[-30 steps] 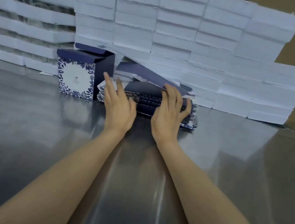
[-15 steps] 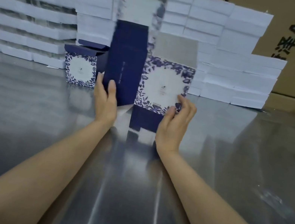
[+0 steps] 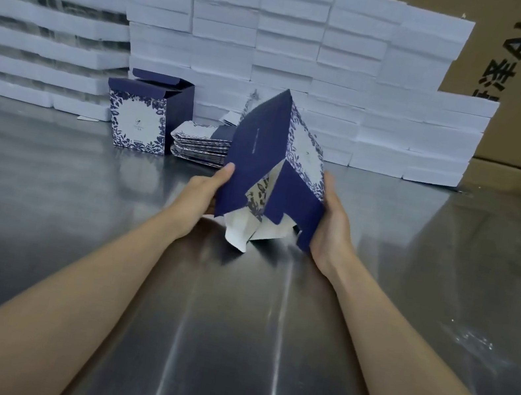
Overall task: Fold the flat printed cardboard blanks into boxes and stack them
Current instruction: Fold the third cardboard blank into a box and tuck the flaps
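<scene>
The half-opened blank (image 3: 255,161) is held in the air over the middle of the bench (image 3: 44,194), tilted, with its lower flaps hanging loose and white-sided just above the steel. It looks like thin printed card: light, stiff across each panel, ready to bend only at the scored creases, and easy to dent at a corner or crush if squeezed hard. The navy faces look smooth, so a pinch probably serves better than a flat press. The side panels near their lower edges are the sensible place to hold it, leaving the flaps free.

The left hand (image 3: 204,191) pinches the plain navy panel — thumb on the front face, the other fingers hidden behind the card. The right hand (image 3: 331,223) cups the opposite, flower-printed side, its palm against the lower corner and its fingers (image 3: 327,178) curled up along the panel edge. Neither hand is released; both grasp the same blank.

Near the far edge, left of centre, a folded box (image 3: 140,120) stands upright with its lid flap raised — just beside it on its right lies the pile of flat blanks (image 3: 198,148).
</scene>
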`<state>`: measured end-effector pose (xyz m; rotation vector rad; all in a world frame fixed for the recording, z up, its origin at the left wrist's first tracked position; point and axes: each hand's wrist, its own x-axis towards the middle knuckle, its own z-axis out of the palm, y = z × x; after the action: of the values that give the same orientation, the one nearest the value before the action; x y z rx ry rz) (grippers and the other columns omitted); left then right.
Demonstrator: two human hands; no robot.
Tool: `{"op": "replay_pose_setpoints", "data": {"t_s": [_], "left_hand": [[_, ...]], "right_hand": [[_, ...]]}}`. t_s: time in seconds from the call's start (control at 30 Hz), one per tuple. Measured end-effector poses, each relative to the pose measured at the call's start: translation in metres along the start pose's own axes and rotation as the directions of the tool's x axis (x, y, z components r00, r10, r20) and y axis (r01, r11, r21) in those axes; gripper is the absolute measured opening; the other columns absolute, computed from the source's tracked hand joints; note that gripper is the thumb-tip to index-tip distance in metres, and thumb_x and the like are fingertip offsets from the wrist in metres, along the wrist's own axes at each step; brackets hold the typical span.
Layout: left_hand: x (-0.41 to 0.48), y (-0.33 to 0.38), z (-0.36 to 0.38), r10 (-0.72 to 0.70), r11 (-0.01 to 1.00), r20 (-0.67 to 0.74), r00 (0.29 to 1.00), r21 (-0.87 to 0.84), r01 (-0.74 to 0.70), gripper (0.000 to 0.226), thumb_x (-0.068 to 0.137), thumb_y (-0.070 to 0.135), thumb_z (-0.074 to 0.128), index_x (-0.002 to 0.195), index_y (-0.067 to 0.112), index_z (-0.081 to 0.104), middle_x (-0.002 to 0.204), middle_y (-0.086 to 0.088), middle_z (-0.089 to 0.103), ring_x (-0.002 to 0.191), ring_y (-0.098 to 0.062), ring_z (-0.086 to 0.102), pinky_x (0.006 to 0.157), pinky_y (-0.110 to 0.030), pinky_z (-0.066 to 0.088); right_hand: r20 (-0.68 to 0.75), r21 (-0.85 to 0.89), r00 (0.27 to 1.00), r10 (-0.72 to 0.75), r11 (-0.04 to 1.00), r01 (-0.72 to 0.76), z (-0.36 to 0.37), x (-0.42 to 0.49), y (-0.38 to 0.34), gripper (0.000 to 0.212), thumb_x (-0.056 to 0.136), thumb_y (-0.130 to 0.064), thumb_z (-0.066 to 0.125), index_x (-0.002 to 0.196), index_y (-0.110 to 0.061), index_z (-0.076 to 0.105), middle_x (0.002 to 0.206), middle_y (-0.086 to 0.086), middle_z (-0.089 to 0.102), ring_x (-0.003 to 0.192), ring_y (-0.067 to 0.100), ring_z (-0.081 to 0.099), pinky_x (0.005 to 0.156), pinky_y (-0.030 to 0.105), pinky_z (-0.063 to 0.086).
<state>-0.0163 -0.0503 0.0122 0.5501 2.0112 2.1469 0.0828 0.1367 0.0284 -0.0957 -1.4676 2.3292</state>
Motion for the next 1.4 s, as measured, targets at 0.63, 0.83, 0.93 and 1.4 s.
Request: {"op": "replay_pose_setpoints", "data": {"t_s": [0.63, 0.83, 0.93, 1.4], "left_hand": [[-0.004, 0.001, 0.014, -0.011, 0.949, 0.343, 0.939, -0.293, 0.118, 0.052, 0.099, 0.059, 0.029, 0.119, 0.034, 0.068, 0.12, 0.005, 0.069, 0.111, -0.018, 0.065, 0.084, -0.028, 0.055], [-0.003, 0.002, 0.018, 0.094, 0.969, 0.006, 0.996, -0.232, -0.09, 0.032, 0.094, 0.036, 0.058, 0.122, 0.024, 0.066, 0.128, -0.003, 0.065, 0.125, -0.02, 0.055, 0.103, -0.039, 0.047], [-0.005, 0.003, 0.015, 0.176, 0.979, 0.008, 0.984, -0.103, -0.174, 0.029, 0.098, 0.029, 0.054, 0.126, 0.028, 0.064, 0.146, 0.004, 0.049, 0.135, -0.004, 0.042, 0.117, -0.028, 0.028], [-0.008, 0.006, 0.006, -0.027, 0.999, 0.115, 0.993, 0.05, 0.021, 0.041, 0.084, 0.033, 0.064, 0.122, 0.019, 0.068, 0.139, 0.02, 0.051, 0.122, 0.004, 0.05, 0.1, -0.023, 0.038]], "right_hand": [[0.21, 0.296, 0.971, 0.114, 0.939, -0.175, 0.009, 0.003, 0.019, 0.045, 0.103, -0.024, 0.038, 0.147, -0.036, 0.035, 0.139, 0.005, 0.056, 0.125, 0.033, 0.055, 0.106, 0.062, 0.036], [0.098, 0.149, 0.988, 0.123, 0.979, -0.137, 0.014, 0.003, 0.02, 0.033, 0.103, -0.032, 0.036, 0.111, -0.023, 0.067, 0.097, 0.001, 0.072, 0.089, 0.022, 0.062, 0.078, 0.029, 0.053], [0.092, 0.226, 0.988, 0.127, 0.963, -0.145, 0.011, 0.004, 0.018, 0.046, 0.1, -0.05, 0.033, 0.104, -0.015, 0.064, 0.108, 0.013, 0.059, 0.095, 0.029, 0.051, 0.091, 0.032, 0.038], [-0.008, 0.481, 0.989, 0.15, 0.868, -0.127, -0.022, 0.01, 0.01, 0.025, 0.089, -0.024, 0.047, 0.102, -0.011, 0.064, 0.094, 0.01, 0.073, 0.076, 0.028, 0.071, 0.074, 0.04, 0.057]]}}
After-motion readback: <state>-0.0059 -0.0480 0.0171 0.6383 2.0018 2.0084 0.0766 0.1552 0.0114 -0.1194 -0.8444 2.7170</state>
